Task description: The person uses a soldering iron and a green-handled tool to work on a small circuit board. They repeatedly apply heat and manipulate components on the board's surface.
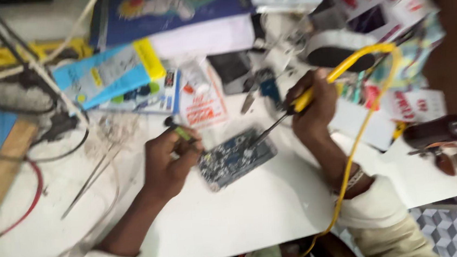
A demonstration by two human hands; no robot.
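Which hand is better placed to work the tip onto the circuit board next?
Right. The right hand holds the yellow-handled soldering iron, its tip already at the circuit board. The left hand grips a small green tool at the board's edge.

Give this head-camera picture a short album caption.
Right hand touches a yellow soldering iron to a circuit board steadied by the left hand.

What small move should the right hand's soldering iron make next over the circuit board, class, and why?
Probably lower the tip a little onto the circuit board: the soldering iron in the right hand already slants at it, while the left hand steadies its edge.
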